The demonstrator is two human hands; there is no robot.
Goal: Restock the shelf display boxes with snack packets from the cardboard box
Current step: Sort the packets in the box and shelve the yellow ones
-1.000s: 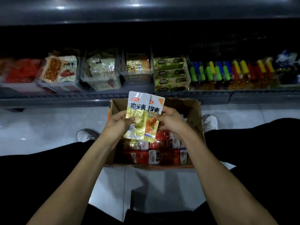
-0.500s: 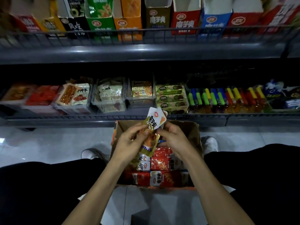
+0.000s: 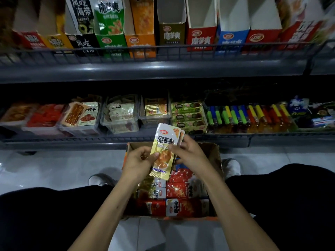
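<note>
Two yellow snack packets [image 3: 163, 151], stacked one behind the other, stand upright above the open cardboard box [image 3: 211, 151] on the floor. My left hand [image 3: 138, 163] pinches their left edge and my right hand [image 3: 188, 153] grips their right edge. Red and yellow packets [image 3: 178, 190] fill the box below. On the upper shelf stands a row of display boxes: an olive one [image 3: 172, 35] and a red one [image 3: 201, 39] look empty inside, while green [image 3: 110, 24] and orange [image 3: 141, 19] ones hold packets.
The lower shelf [image 3: 54, 140] carries trays of packaged snacks at left and coloured bottles [image 3: 250, 116] at right. A wire rail [image 3: 163, 51] runs along the upper shelf's front. My knees in dark trousers flank the box, with white shoes on the pale tiled floor.
The view has tilted up, bringing the upper shelf's display boxes into sight. The two fanned packets have been squared into one stack, held in both hands.
</note>
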